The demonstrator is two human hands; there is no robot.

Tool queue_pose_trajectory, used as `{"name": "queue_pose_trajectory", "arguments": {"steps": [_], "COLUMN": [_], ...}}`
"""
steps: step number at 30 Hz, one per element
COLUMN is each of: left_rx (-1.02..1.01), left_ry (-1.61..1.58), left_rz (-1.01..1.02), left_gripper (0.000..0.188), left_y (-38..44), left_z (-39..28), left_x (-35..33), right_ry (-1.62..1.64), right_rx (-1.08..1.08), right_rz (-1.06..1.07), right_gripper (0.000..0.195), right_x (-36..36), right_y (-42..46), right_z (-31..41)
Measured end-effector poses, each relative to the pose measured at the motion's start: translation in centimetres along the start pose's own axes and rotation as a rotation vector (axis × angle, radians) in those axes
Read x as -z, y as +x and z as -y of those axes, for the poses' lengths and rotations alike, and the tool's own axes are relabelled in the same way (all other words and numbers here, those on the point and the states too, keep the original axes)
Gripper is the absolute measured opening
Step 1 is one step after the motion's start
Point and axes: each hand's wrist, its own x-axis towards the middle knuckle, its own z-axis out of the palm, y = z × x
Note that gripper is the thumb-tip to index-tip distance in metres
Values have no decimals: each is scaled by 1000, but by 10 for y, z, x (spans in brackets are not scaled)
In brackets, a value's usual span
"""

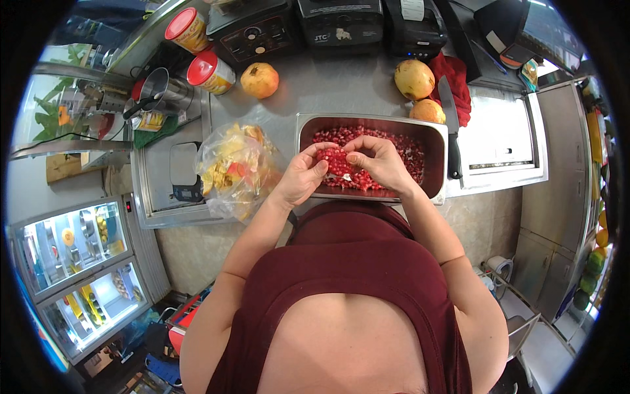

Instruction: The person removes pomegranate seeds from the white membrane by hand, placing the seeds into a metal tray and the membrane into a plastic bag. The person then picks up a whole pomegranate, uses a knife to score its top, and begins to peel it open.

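Note:
Between my two hands is a chunk of pomegranate [332,160] with its red arils exposed. My left hand [306,173] grips its left side with thumb and fingers. On the other side, the thumb and forefinger of my right hand [380,160] pinch the chunk's edge. Both hands are above a deep stainless steel pan [435,162], whose bottom is covered with loose pomegranate arils [408,150]. A small whitish bit of membrane [346,177] shows just under the chunk.
Left of the pan sits a clear plastic bag [241,172] of peel, beside a kitchen scale [186,172]. A whole pomegranate [260,80] stands behind. Two more, an upper one [414,80] and a lower one [427,112], lie near a knife [450,118] and red cloth [455,81]. Black blender bases [339,24] line the back.

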Motion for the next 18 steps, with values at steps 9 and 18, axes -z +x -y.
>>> {"name": "queue_pose_trajectory", "arguments": {"steps": [9, 18], "left_rx": [-12, -25], "left_ry": [-152, 161], "left_rz": [4, -57], "left_gripper": [39, 36], "left_y": [-2, 0], "left_z": [-5, -5], "left_x": [-6, -5], "right_ry": [277, 8], "right_rx": [-44, -11], "right_rz": [51, 70], "right_gripper": [15, 16], "right_x": [3, 7], "right_y": [4, 8], "right_z": [-9, -8]}}
